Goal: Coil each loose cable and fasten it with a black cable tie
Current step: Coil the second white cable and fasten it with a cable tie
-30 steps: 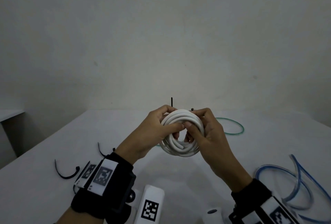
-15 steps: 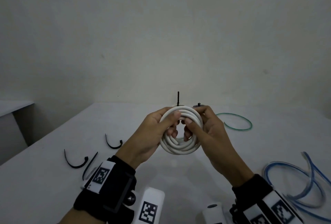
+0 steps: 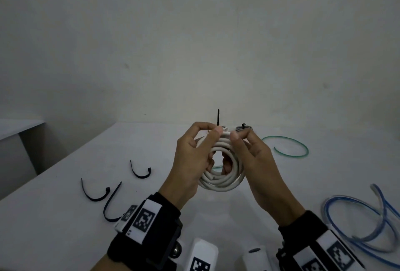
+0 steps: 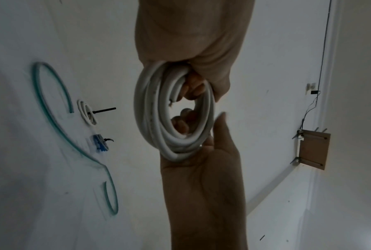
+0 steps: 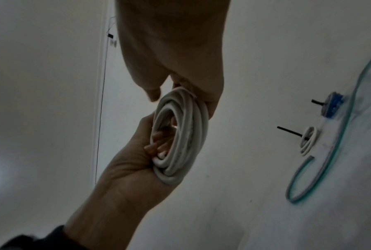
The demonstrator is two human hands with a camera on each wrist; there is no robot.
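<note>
A white cable coil hangs upright above the table, held between both hands. My left hand grips its left side, thumb on the top and fingers through the centre. My right hand pinches the top right, with other fingers inside the loop. The left wrist view shows the coil with one cable end loose inside it. Seen from the right wrist, the coil sits in the left palm. No tie is visible on this coil. Three loose black cable ties lie on the table to the left.
Behind the hands stand a small white coil with a black tie tail sticking up and a small blue coil, also tied. A loose green cable lies far right, a loose blue cable near right. The white table ends at the left.
Both thumbs have slid up to the top of the white coil, which stays held in both hands. The head view has tilted up slightly.
</note>
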